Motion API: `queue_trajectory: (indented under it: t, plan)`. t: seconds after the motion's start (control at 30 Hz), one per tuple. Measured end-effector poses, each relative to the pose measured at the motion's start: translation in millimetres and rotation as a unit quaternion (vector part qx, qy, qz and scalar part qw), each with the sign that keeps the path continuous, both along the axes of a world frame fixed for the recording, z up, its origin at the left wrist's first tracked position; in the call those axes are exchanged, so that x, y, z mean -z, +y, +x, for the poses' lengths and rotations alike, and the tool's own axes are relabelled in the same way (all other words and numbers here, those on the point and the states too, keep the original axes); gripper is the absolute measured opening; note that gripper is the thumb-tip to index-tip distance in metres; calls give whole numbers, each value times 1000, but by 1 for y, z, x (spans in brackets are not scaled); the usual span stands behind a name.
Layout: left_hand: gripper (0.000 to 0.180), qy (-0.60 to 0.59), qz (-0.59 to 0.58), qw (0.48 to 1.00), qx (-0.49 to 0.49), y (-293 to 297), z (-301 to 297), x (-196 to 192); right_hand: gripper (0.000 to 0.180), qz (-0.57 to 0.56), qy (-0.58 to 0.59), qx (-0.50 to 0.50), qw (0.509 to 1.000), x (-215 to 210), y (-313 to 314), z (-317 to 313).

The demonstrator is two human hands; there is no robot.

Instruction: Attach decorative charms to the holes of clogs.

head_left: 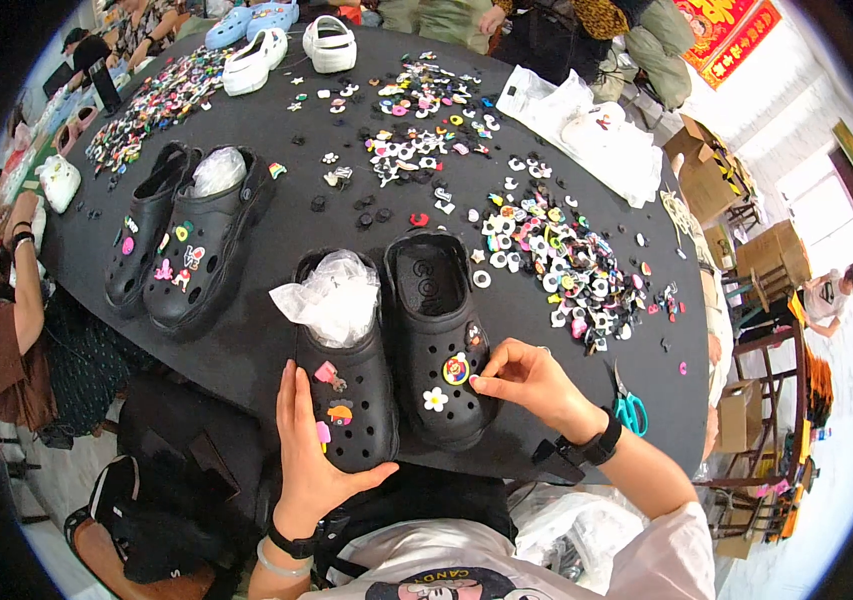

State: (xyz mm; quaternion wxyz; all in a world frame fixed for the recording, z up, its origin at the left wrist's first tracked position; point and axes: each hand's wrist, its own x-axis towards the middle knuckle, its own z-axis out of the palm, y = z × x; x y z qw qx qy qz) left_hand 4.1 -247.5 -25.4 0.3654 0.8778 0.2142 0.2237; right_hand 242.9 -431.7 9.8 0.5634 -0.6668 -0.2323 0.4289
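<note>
Two black clogs stand side by side before me, toes toward me. My left hand (pixel 321 450) grips the left black clog (pixel 366 400), fingers along its outer side and thumb across the toe. That clog carries a pink charm (pixel 325 372), an orange charm (pixel 340 412) and clear plastic wrap (pixel 331 300) in its opening. At the outer edge of the right black clog (pixel 438 410), my right hand (pixel 531 385) is pinched beside a round yellow-rimmed charm (pixel 456 369). A pink spot shows at the fingertips; whether it is a nail or a charm is unclear. A white flower charm (pixel 435 400) sits nearby.
Another decorated pair of black clogs (pixel 196 250) stands at left. Piles of small shoe charms (pixel 586 265) cover the right and far table. Teal-handled scissors (pixel 630 408) lie by my right wrist. White clogs (pixel 330 45) and a plastic bag (pixel 611 150) are farther back. Other people sit around.
</note>
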Motion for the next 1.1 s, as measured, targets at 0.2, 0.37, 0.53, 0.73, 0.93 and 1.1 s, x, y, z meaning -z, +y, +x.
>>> queue_trajectory:
  t: [0.2,0.37,0.53,0.73,0.93,1.1]
  plan:
    - [134,15,4,1000,0,-1,-2,-1,17,-50,47,-5,998,-5,-2,-1]
    - [136,28,-12,1000,-5,-1,-2,-1,20,-67,97,13,993,-6,-1,-2]
    - [137,34,-21,999,4,-1,2,-2,25,-133,145,-30,980,-19,2,7]
    - [136,37,-11,999,6,4,-2,0,26,-220,171,1,960,-31,9,0]
    - [137,47,-18,999,13,3,-1,-2,35,-231,38,-71,970,-27,10,13]
    - [136,51,-16,998,14,3,-1,-2,81,-269,-29,-35,962,-16,11,22]
